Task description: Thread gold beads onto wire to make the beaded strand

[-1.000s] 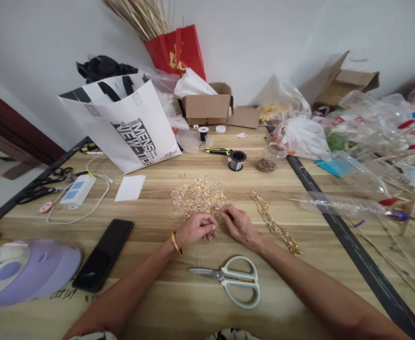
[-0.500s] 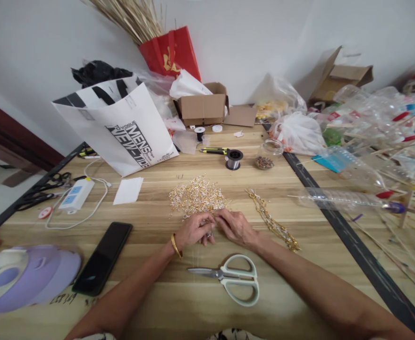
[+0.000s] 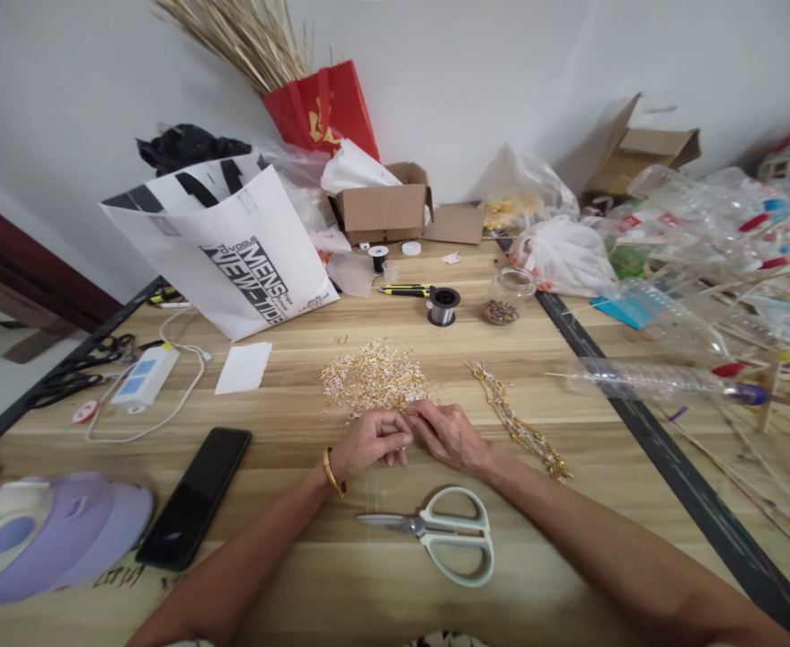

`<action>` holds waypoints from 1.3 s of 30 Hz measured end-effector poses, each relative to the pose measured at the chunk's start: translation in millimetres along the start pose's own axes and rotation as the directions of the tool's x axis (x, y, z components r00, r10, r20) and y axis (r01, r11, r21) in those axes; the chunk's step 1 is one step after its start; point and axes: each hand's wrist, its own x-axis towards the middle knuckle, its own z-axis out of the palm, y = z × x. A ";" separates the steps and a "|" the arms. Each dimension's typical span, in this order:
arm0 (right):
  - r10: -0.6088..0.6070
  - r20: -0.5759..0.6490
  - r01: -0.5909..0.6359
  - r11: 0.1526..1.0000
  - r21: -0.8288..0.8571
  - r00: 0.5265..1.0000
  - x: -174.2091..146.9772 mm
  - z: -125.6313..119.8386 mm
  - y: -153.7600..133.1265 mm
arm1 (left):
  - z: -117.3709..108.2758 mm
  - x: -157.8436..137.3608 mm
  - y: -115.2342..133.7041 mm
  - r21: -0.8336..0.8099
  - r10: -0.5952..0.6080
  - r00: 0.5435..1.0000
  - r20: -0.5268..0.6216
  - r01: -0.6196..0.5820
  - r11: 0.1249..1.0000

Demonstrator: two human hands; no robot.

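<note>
By pile of gold bits [image 3: 374, 373], our L hand [image 3: 371, 440] & R hand [image 3: 449, 435] almost meet, both curled; can't tell what, if anything, they pinch. Scissors [image 3: 427, 523] nearer us.

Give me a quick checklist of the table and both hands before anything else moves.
1. Bead pile close to the hands: ok; left hand and right hand are at its near side.
2. Bead pile fully gathered: not ok; a few loose pieces lie around its edge.
3. What the fingertips pinch: cannot tell; too small and partly hidden.
4. Scissors out of both hands: ok; they lie on the table between the forearms.
5. Beaded strands apart from the right hand: ok; they lie on the table to its right.
6. Jar upright: ok; it stands beyond the strands.
</note>
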 end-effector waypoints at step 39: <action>0.116 -0.148 -0.092 0.983 0.159 0.982 -0.9 2.3 0.2 | -6.9 1.3 -0.9 0.046 0.001 0.999 -0.046 0.001 0.999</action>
